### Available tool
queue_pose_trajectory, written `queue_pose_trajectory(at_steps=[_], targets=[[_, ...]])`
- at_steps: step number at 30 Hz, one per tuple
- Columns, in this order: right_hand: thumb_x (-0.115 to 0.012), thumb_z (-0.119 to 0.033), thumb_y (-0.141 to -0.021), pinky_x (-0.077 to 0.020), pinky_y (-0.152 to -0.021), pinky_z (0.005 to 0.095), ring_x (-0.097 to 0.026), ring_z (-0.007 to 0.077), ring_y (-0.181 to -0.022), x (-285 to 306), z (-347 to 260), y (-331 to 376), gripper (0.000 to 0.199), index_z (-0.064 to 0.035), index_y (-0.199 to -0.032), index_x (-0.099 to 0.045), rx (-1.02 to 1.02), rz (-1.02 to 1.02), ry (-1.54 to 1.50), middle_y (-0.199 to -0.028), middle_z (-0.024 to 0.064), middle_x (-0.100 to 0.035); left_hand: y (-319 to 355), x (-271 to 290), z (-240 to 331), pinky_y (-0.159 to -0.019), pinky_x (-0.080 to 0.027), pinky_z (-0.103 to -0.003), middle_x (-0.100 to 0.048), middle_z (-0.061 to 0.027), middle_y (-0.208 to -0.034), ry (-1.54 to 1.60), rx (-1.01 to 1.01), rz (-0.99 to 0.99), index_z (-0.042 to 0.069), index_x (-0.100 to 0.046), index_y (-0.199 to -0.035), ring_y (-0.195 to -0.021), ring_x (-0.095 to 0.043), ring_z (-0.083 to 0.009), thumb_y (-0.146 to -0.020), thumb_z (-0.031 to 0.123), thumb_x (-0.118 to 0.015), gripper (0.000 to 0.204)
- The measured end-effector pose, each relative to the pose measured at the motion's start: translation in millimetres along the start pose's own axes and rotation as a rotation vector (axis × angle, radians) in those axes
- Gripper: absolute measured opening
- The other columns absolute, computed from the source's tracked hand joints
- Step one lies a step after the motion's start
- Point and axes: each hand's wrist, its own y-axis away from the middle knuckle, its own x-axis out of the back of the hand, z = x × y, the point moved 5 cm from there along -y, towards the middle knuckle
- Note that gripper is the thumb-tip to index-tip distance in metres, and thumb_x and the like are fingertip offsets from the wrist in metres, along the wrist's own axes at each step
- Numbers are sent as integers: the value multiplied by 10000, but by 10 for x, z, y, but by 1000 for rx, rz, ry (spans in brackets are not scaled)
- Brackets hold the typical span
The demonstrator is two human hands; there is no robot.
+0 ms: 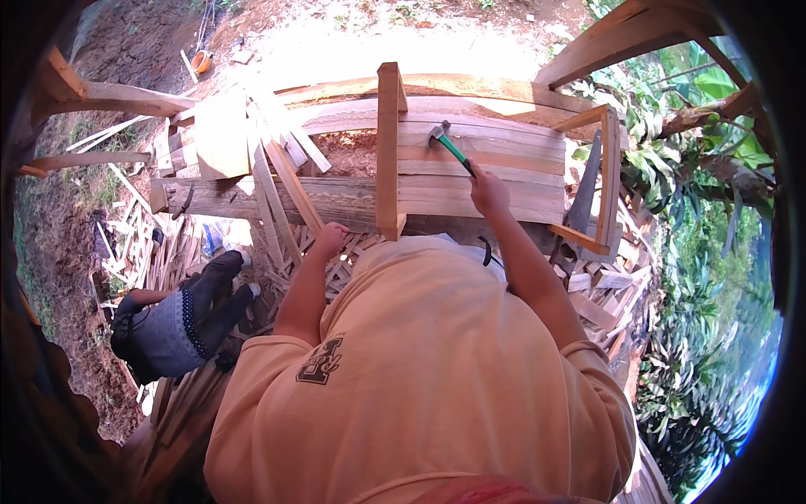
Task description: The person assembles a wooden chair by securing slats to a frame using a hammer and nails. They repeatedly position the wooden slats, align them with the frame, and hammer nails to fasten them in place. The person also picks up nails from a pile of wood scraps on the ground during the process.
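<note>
- Right hand (488,191) is wrapped tight round the green-handled steel claw hammer (447,143), its long axis slanting up-left from the fist, head over the stacked pale wooden planks (504,164).
- Upright pale timber post (388,151) stands just left of the hammer head.
- Left hand (329,238), fingers curled shut and holding nothing visible, rests below-left of the post, so the right is nearer.
- Rough, sawn grain everywhere.

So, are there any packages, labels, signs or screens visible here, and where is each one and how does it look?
Packages, signs, screens: none that I can make out.
Printed emblem: on the left chest of the person's orange T-shirt, a blocky dark mark.
Bluish-white bit: on the ground left of the left hand, among wood scraps; too blurred to tell whether it is a wrapper.
</note>
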Motion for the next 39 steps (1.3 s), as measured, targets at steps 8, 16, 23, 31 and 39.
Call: queue_pose_trajectory(at_steps=[8,16,23,31,39], targets=[[-572,-280,-1013,-544,-760,535,-701,386,-909,58,-95,-19,524,-306,-1526,-467,-15,-97,93,-998,170,-714,-22,-120,-108,-794,-521,-408,-737,-140,-875,391,274,150,14,-765,-978,-858,-682,-260,-909,126,-524,274],[-589,-274,-1011,-520,-739,541,-693,417,-873,196,-143,-41,529,-282,-1528,-477,-23,-136,152,-918,216,-714,-565,63,1803,-895,-537,-434,-728,-218,-1040,291,-64,334,27,-709,-1130,-1003,-700,-365,-915,270,-640,331],[-595,-243,-1007,-520,-747,536,-682,441,-869,310,-301,-58,488,-230,-1491,-529,-23,-147,154,-932,226,-714,-1095,-183,2521,-852,-562,-494,-737,-218,-1019,104,-150,470,20,-714,-1135,-985,-708,-395,-894,434,-733,479],[-541,-137,-1028,-516,-751,464,-646,396,-820,634,145,325,383,-68,-1403,-580,-61,55,-200,-934,191,-652,-1389,-172,2649,-759,-581,-493,-754,-160,-940,-84,41,435,81,-771,-930,-905,-735,-357,-893,416,-734,339],[-436,-153,-1093,-429,-504,238,-499,103,-587,1048,1341,845,410,-105,-1501,-424,-837,275,-1229,-797,53,-573,-1623,-31,2821,-818,-589,-513,-754,-164,-1084,-206,228,175,96,-782,-1069,-1055,-726,-355,-878,436,-727,393]])
